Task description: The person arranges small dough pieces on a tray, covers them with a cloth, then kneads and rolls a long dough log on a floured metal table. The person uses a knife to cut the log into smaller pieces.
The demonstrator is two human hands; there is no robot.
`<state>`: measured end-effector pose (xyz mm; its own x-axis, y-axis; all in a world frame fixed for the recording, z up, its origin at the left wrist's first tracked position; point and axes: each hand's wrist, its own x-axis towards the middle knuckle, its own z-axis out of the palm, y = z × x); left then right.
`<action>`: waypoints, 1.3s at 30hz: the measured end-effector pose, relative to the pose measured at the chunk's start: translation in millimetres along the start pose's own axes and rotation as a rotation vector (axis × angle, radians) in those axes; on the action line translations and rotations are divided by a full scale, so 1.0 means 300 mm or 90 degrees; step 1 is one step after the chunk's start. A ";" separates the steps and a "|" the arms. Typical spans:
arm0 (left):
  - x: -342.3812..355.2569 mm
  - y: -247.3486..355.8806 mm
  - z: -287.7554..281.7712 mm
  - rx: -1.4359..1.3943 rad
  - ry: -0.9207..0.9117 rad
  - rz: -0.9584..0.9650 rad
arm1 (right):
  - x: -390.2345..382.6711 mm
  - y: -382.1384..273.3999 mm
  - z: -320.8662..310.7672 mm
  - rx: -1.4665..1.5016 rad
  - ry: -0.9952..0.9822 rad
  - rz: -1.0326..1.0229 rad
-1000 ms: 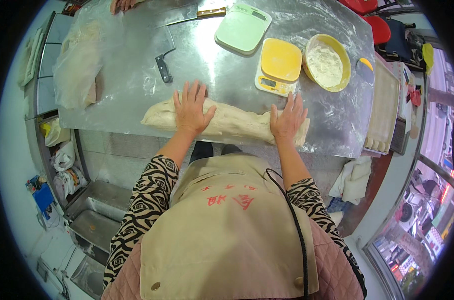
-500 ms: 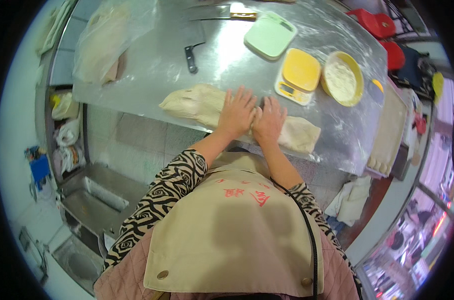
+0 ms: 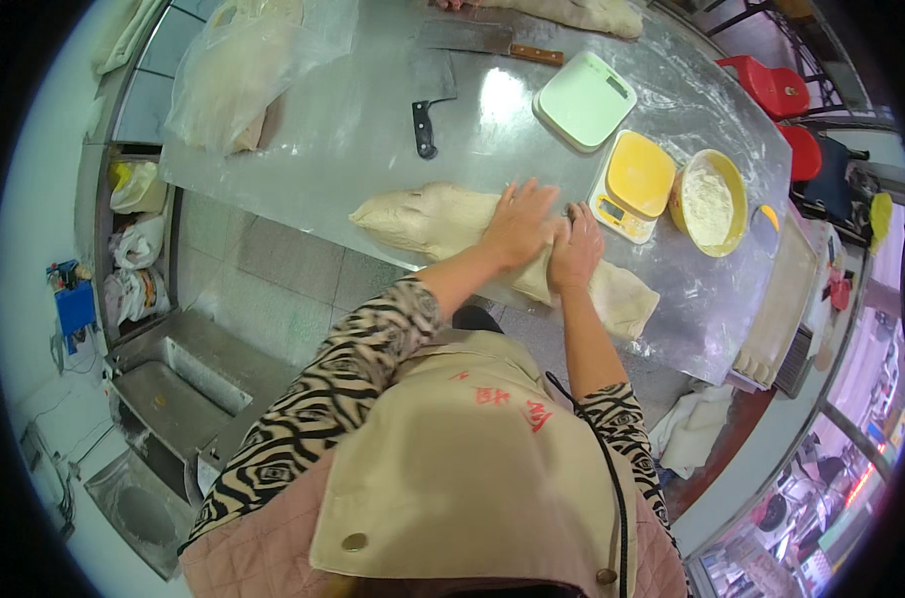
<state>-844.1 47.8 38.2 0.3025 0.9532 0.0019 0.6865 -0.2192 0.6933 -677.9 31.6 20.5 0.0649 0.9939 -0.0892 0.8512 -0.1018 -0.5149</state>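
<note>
A long, thick roll of pale dough (image 3: 427,219) lies along the near edge of the steel table. My left hand (image 3: 518,229) presses on its middle, fingers stretched out and a little apart. Close beside it on the right, my right hand (image 3: 576,251) bears down on the same dough with bent fingers curled over it. Their thumbs nearly meet, and the dough under both palms is hidden. One end of the roll sticks out left of my hands, the other, flatter end to the right.
Beyond the dough lie a black-handled knife (image 3: 423,130) and a wooden-handled cleaver (image 3: 537,54). A green scale (image 3: 584,100), a yellow scale (image 3: 640,177) and a yellow bowl of flour (image 3: 709,204) stand right. Bagged dough (image 3: 228,90) sits left. Another person's hand (image 3: 456,4) touches far dough (image 3: 582,12).
The whole view has shifted, bringing the far dough and another person's hand into sight. My hands stay on the dough; the right hand's fingers are more bent than before.
</note>
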 end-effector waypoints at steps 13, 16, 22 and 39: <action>-0.302 -0.419 -0.418 0.314 0.084 -0.134 | -0.064 -0.560 0.291 -0.067 -0.091 -0.285; -0.254 -0.492 -0.435 0.252 0.121 -0.093 | -0.020 -0.567 0.284 -0.096 -0.119 -0.259; -0.180 -0.557 -0.439 0.146 0.094 -0.086 | 0.030 -0.594 0.304 -0.100 -0.126 -0.223; -0.487 -0.727 -0.541 -0.188 0.160 -0.136 | -0.016 -0.836 0.436 -0.060 -0.183 -0.406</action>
<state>-1145.3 -9.8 3.7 -0.0212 0.9997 -0.0132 0.4863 0.0219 0.8735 -959.9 46.8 38.5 -0.5902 0.8069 -0.0231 0.7203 0.5135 -0.4662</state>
